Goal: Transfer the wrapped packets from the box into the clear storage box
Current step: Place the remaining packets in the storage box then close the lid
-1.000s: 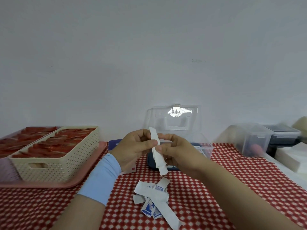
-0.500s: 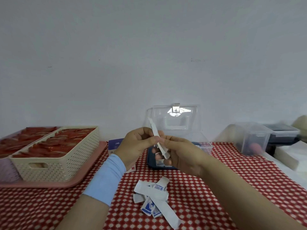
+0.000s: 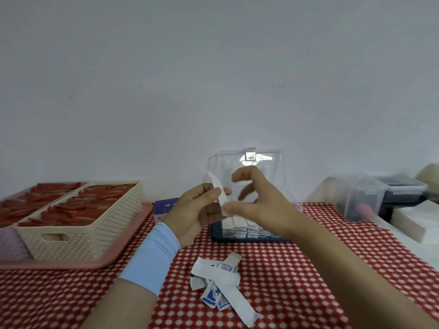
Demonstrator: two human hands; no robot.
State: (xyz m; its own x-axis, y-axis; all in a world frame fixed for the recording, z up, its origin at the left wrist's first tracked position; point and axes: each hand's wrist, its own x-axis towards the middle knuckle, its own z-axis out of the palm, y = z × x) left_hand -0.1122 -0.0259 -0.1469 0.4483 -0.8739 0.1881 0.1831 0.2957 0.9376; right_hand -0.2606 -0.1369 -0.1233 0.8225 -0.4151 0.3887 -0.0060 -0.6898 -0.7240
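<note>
My left hand (image 3: 194, 210) pinches a long white wrapped packet (image 3: 216, 189) upright, just in front of the clear storage box (image 3: 273, 160), whose lid stands raised. My right hand (image 3: 261, 205) hovers beside the strip with fingers spread and its thumb close to the strip's lower end. Rows of white and blue packets (image 3: 247, 230) stand inside the storage box. A small blue and white box (image 3: 166, 206) sits behind my left hand, mostly hidden. A loose pile of packets (image 3: 221, 279) lies on the checked cloth below my hands.
A cream perforated basket (image 3: 95, 233) of red packets rests on a pink tray (image 3: 123, 257) at the left. At the right stand a clear tub (image 3: 361, 198), a dark lidded container (image 3: 401, 188) and a stack of white sheets (image 3: 418, 222). A white wall rises close behind.
My right hand has let go of the strip and opened, its fingers lifting toward the storage box. My left hand still holds the strip, now slightly higher.
</note>
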